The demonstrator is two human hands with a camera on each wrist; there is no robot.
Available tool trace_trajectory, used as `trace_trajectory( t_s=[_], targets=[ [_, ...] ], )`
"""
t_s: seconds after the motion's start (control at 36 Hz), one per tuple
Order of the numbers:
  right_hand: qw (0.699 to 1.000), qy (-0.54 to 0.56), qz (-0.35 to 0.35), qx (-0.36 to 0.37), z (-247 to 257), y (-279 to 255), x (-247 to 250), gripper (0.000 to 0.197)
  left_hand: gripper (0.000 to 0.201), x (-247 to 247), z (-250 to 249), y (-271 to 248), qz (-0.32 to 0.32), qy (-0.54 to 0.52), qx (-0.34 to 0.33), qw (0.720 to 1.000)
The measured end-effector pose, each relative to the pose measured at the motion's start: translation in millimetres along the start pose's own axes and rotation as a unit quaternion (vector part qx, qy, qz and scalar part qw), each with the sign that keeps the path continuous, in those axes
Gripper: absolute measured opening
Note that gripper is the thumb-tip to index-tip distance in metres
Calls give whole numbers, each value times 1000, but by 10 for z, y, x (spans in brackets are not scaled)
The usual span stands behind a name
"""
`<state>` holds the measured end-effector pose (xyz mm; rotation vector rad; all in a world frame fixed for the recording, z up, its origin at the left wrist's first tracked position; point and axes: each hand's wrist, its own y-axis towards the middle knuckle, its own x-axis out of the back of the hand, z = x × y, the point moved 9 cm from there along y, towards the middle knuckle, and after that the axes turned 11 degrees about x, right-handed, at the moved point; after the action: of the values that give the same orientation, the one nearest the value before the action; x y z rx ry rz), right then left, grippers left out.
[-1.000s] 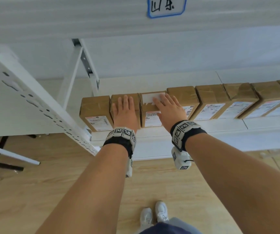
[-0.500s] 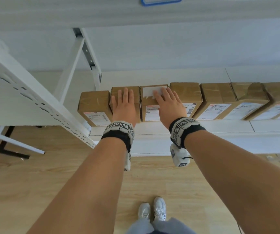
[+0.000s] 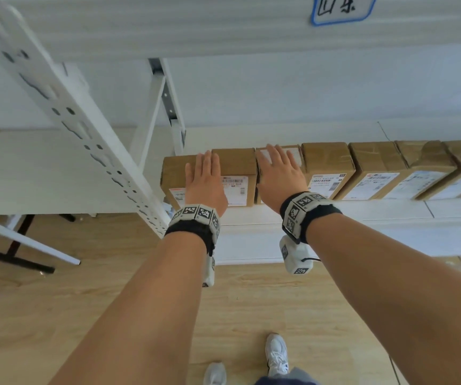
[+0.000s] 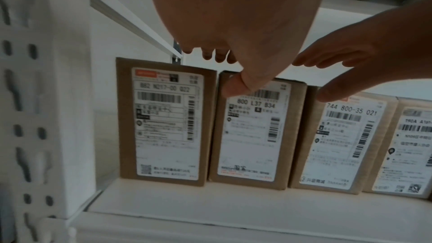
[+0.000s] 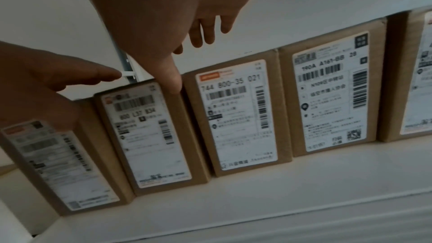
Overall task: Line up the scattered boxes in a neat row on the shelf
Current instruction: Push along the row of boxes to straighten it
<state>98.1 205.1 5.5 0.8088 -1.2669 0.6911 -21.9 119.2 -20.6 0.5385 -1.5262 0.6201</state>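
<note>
Several brown cardboard boxes with white shipping labels stand side by side on the white shelf (image 3: 334, 209). My left hand (image 3: 204, 179) lies flat and open over the tops of the first box (image 3: 172, 173) and the second box (image 3: 237, 165). Its thumb (image 4: 236, 86) hangs at the second box's (image 4: 252, 136) upper front edge. My right hand (image 3: 279, 170) is spread flat on the third box (image 3: 294, 155). Its thumb (image 5: 173, 84) sits at the seam between the second box (image 5: 151, 136) and the third box (image 5: 236, 117). The fourth box (image 3: 326, 162) and the others continue the row to the right.
A white perforated upright post (image 3: 85, 129) stands just left of the first box. An upper shelf with a blue-bordered label (image 3: 340, 8) is overhead. A white table (image 3: 43, 173) lies to the left. Wooden floor and my shoes (image 3: 276, 354) are below.
My left hand has slid left from the second box to straddle the first and second boxes, and the gap between those two has narrowed. My right hand stays on the third box.
</note>
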Motion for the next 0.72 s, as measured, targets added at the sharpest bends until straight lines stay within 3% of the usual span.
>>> trace_trajectory(
  t_s=[0.31, 0.44, 0.72],
  targets=[
    [999, 15, 22, -45, 526, 177, -158, 79, 75, 18, 582, 6, -1, 12, -24, 1000],
    [997, 13, 33, -63, 580, 206, -208, 83, 73, -66, 671, 37, 26, 10, -26, 999],
    [999, -14, 26, -41, 553, 261, -366, 83, 75, -42, 654, 114, -3, 4, -25, 1000]
  ],
)
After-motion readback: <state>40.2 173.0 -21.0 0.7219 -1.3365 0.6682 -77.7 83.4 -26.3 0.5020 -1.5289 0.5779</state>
